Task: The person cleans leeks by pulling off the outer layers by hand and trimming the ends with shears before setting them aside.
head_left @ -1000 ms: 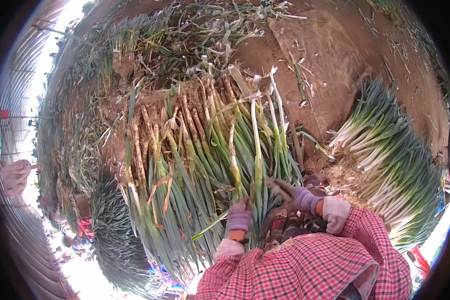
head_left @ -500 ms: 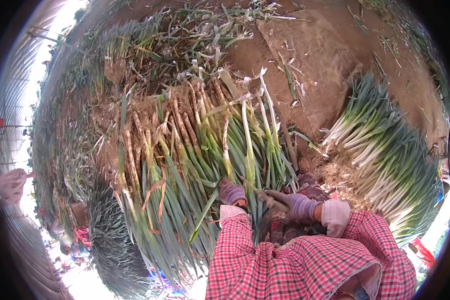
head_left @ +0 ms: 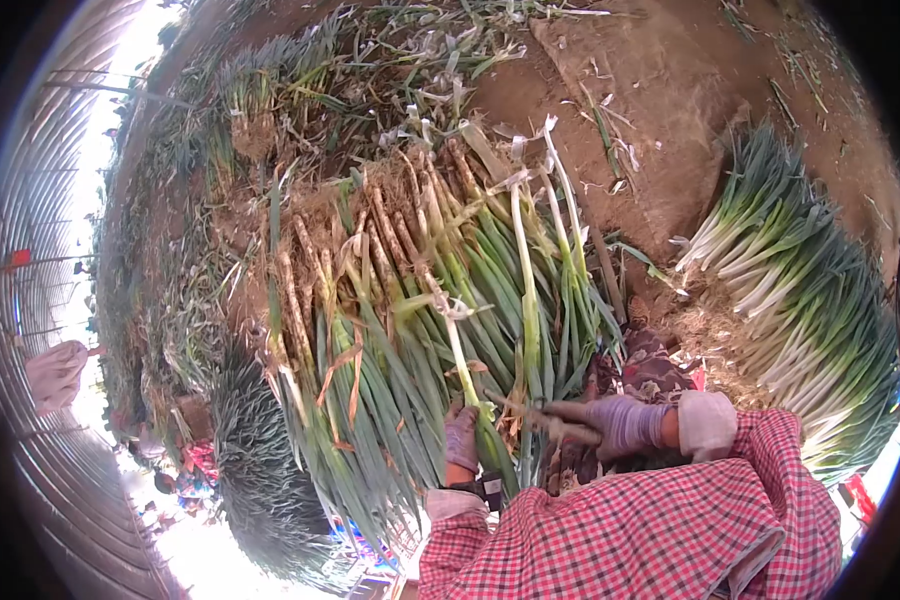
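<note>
My left hand (head_left: 461,440), in a purple glove, is closed round the green part of a scallion (head_left: 465,365); its outer skin is peeled back near the white stem. Fingers of my right hand (head_left: 620,425), gloved too, are closed on a thin stick-like tool (head_left: 535,415) whose tip reaches toward that stalk. A wide row of unpeeled scallions (head_left: 380,350), with brown stems and roots at the top, lies beside and beyond my left hand. Several pale-stemmed stalks (head_left: 527,290) lie just above my right hand.
A pile of clean white-stemmed scallions (head_left: 790,300) fans out at the right. Brown sheeting (head_left: 640,110) covers ground at the top. Dark green leaves (head_left: 260,470) are heaped at lower left. Leaf scraps (head_left: 420,60) litter the far ground.
My left hand has drawn lower with a stalk in it, and peeled skin now shows bunched on its stem. The view has shifted, so the piles appear further right.
</note>
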Motion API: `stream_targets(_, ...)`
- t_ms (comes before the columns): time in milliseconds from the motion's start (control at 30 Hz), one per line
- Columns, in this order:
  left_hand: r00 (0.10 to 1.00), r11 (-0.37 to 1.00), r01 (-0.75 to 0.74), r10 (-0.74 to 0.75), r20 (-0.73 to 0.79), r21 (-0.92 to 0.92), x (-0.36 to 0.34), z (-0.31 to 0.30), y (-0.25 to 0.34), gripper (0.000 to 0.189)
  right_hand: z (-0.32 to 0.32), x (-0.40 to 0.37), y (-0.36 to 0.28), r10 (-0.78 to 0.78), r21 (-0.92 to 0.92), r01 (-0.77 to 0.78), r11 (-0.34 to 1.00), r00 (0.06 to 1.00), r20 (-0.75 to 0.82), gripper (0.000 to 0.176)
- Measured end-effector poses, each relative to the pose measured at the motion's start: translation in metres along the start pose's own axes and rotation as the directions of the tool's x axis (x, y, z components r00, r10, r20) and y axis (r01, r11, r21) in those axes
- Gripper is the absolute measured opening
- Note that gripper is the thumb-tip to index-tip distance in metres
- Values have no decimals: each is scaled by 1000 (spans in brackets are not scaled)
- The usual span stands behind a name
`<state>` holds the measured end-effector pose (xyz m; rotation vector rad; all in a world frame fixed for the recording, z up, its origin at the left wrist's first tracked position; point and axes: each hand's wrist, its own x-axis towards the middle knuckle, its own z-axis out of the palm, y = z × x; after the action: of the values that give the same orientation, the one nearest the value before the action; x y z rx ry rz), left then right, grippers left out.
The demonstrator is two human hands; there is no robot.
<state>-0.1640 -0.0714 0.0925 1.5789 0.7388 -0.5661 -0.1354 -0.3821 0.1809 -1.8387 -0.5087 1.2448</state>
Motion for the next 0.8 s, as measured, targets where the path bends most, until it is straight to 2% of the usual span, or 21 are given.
stream_targets(33,999,994,48,-49,-7,-93,-19,16,22,51,4,2,-3,-51,-36,50,998,998,-39,98)
stream_targets(67,999,994,52,-53,-11,-100,-17,16,13,51,3,3,-3,-50,-39,49,998,998,-31,98)
stream_targets(133,995,996,-91,91,-29,-20,-10,13,-8,55,-5,9,-4,169,126,-170,977,985,21,99)
stream_targets(200,997,997,-74,74,-26,7,-15,12,0,58,5,16,6,128,84,-127,988,992,-5,99)
stream_targets(267,992,994,-73,81,-100,82,-16,3,-14,57,6,19,2,54,123,-60,991,997,50,101)
stream_targets(300,987,983,-109,125,-104,148,-16,-1,-18,58,1,24,-2,98,74,-98,992,995,15,102)
stream_targets(400,991,986,-85,99,-90,144,-17,-12,-38,59,-3,54,11,67,61,-63,996,996,-63,99)
stream_targets(433,991,986,-88,101,-90,142,-20,-11,-33,59,-8,62,2,62,0,-62,998,993,-101,82)
stream_targets(467,993,993,-47,57,-99,107,-25,-9,-28,59,-9,71,0,62,-3,-63,998,993,-102,82)
stream_targets(533,994,998,-3,11,-109,67,-34,-4,-21,60,-5,96,7,78,-28,-83,996,984,-161,65)
stream_targets(633,992,992,12,4,-125,125,-37,0,-24,67,-6,127,12,77,-71,-94,993,974,-213,58)
stream_targets(733,993,999,-1,5,-115,36,-39,-6,-41,65,-13,148,10,93,-99,-117,988,970,-225,56)
stream_targets(800,995,984,-40,56,-83,175,-41,-8,-42,65,-12,160,15,96,-115,-126,985,968,-231,56)
